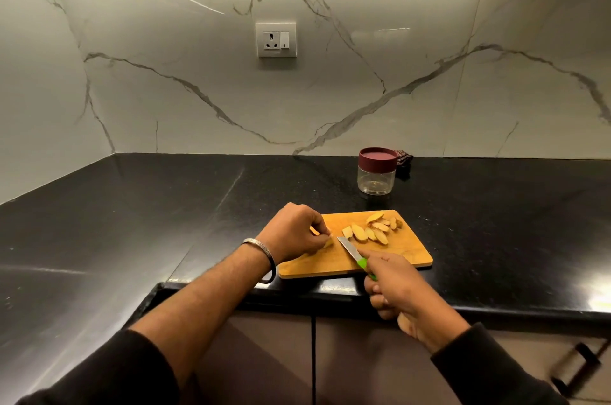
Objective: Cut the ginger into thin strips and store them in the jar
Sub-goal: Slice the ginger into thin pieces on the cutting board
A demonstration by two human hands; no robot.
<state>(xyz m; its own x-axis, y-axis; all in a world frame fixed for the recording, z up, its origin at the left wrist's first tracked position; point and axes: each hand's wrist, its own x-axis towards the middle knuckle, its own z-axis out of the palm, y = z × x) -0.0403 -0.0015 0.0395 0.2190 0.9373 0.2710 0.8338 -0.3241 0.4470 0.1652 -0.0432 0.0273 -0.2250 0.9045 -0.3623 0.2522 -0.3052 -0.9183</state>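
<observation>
- The tabletop [132,213] is black polished stone with a fine speckle and a glossy sheen; behind it rises a pale marble-look wall [198,80] with grey veins and a white socket plate [276,40].
- A rectangular wooden cutting board [406,252] with rounded corners lies at the tabletop's front edge, its grain warm orange-brown.
- Ginger slices [370,232], flat ovals with pale yellow faces and tan skin edges, lie overlapping on the board's far half.
- The left hand [294,231], a metal bangle [264,252] on its wrist, curls its fingertips down on a ginger piece [327,243] at the board's left side; most of that piece is hidden under the fingers.
- The right hand [393,285] grips a knife [350,251] with a smooth steel blade and a bright green handle, mostly covered by the fist; the blade tip lies just beside the held piece.
- A clear round jar [376,180] with a maroon lid stands closed behind the board, apart from it.
- A dark patterned object [404,161] shows partly behind the jar; I cannot tell what it is.
- Both forearms emerge from black sleeves [99,371] cut off by the picture's lower edge.
</observation>
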